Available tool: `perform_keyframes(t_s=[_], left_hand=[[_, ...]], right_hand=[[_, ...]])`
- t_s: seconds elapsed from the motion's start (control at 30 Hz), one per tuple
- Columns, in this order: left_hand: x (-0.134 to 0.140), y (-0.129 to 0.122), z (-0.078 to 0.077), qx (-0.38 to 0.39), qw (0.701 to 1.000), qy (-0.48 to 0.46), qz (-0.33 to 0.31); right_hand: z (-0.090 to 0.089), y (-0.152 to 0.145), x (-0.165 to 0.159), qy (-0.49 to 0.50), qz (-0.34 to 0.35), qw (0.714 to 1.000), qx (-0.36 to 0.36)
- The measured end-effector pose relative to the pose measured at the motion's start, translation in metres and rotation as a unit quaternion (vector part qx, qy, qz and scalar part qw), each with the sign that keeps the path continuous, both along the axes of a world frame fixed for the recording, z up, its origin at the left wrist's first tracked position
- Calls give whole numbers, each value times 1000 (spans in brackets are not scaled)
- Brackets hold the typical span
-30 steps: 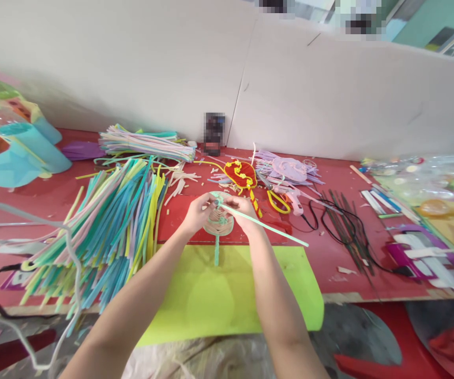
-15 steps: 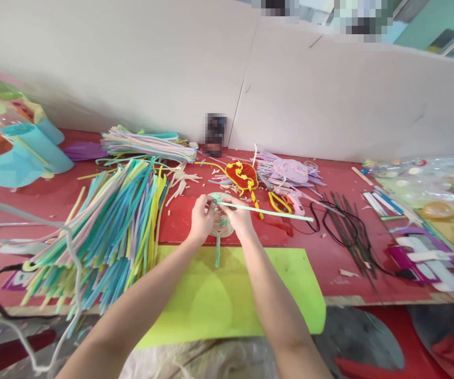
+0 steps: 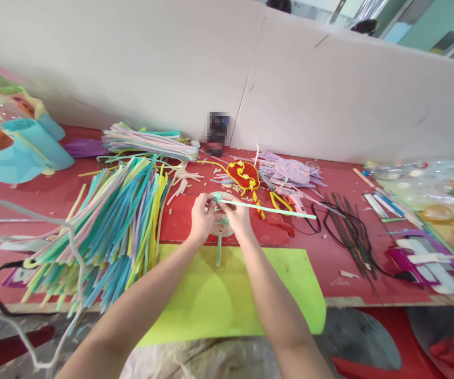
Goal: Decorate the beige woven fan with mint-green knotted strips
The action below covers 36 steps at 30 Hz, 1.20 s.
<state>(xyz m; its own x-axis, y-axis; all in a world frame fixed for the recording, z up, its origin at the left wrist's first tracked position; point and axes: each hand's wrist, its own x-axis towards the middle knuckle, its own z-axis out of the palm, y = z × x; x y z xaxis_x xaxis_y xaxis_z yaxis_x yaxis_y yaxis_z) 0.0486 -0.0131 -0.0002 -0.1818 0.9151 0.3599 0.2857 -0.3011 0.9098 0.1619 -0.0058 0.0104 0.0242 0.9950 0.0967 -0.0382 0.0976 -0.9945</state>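
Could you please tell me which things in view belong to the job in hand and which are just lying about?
Apparently in the job:
- pale green strip, at the fingertips of the left hand and right hand
- round piece with a green stem, at the hands

Apparently just lying about:
- red-and-yellow piece
- purple sheet
- light blue piece
- dark thin rods

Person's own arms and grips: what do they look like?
Left arm and right arm: bare, no sleeves or markings in view. Left grip and right grip: ungloved hands. No watch or bracelet visible. Rings or nail polish: too small to tell.
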Motion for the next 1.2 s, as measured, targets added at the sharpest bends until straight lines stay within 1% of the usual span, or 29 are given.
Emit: perform_keyframes(t_s=[0.13, 0.2, 0.27, 0.37, 0.5, 0.6, 0.8, 0.9, 1.1, 1.2], left_hand=[[-9, 7, 3, -42, 992, -46, -106], [-13, 10, 3, -54, 987, -55, -139], [-15, 12, 3, -57, 985, -52, -156], [-18, 13, 4, -63, 981, -47, -176], [-20, 13, 4, -62, 977, -19, -202], [-20, 13, 5, -47, 977, -6, -207], [-22, 14, 9, -13, 987, 13, -162], [-22, 14, 10, -8, 988, 20, -155], [-21, 13, 8, -19, 984, 23, -177], [-19, 14, 5, -23, 984, 13, -178]], right_hand=[[0, 3, 6, 60, 17, 996, -60], [0, 4, 9, 81, 23, 992, -93], [1, 4, 12, 84, 23, 990, -113], [3, 4, 17, 82, 32, 988, -125], [5, 3, 22, 48, 50, 992, -102], [9, 2, 23, 12, 64, 995, -76], [22, -5, 25, 12, 132, 990, -52], [22, -4, 26, 14, 112, 992, -56], [14, 2, 25, 12, 74, 996, -38], [11, 3, 25, -6, 44, 999, -21]])
